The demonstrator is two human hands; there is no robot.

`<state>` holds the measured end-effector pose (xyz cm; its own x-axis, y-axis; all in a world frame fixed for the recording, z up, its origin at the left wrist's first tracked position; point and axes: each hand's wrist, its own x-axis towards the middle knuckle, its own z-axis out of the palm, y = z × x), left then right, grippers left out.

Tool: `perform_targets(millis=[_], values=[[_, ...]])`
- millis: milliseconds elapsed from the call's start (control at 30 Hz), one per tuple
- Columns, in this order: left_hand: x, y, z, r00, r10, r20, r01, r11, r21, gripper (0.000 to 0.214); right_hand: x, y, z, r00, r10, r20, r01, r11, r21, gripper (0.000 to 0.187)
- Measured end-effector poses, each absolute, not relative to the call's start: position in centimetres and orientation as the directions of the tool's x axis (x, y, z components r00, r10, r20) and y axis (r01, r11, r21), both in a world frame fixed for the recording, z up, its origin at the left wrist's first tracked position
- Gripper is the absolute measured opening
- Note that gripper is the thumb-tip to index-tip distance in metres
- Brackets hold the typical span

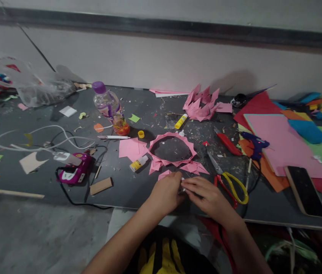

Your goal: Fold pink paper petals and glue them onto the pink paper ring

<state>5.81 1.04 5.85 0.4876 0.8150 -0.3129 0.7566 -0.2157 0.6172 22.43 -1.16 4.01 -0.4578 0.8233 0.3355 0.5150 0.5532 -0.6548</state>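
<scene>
My left hand (167, 192) and my right hand (206, 196) meet at the near edge of the dark table (126, 186), fingers pinched together on a small pale thing I cannot make out. Just beyond them lies a pink paper ring (175, 152) of folded triangles. A loose pink folded piece (164, 174) touches my left hand. Yellow-handled scissors (229, 182) lie right of my right hand.
Pink square paper (132, 148), small glue bottle (138, 163), glue stick (181, 121), folded pink pile (202, 103), purple-capped bottle (108, 104), blue glue gun (254, 145), magenta glue gun (75, 172), coloured paper stack (283, 146), phone (306, 190), red cutter (229, 144), plastic bag (37, 89).
</scene>
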Motion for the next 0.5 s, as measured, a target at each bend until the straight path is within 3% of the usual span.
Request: perform_targets(millis=[133,267,367,433,500], values=[[6.0,1.2,5.8,0.499,0.811,-0.305,0.687,-0.155,0.710,0.021,22.2,-1.8,3.9,-0.393,0.845,0.363,0.516,0.529,-0.674,0.030],[6.1,1.3,5.7,0.449,0.835,-0.319,0.652,-0.062,0.756,0.038,26.8,-0.1,3.4,-0.121,0.891,0.437,0.689,0.392,-0.609,0.022],[5.9,1.5,5.3,0.437,0.833,-0.340,0.658,-0.038,0.752,0.040,35.3,3.5,3.3,0.206,0.816,0.539,0.830,0.146,-0.538,0.020],[5.6,1.6,4.9,0.442,0.847,-0.296,0.640,-0.067,0.766,0.043,42.1,6.0,3.5,0.406,0.762,0.504,0.865,-0.143,-0.481,0.026],[5.2,1.6,4.5,0.443,0.867,-0.230,0.616,-0.108,0.780,0.043,48.2,7.7,3.9,0.517,0.750,0.414,0.856,-0.451,-0.253,0.030]])
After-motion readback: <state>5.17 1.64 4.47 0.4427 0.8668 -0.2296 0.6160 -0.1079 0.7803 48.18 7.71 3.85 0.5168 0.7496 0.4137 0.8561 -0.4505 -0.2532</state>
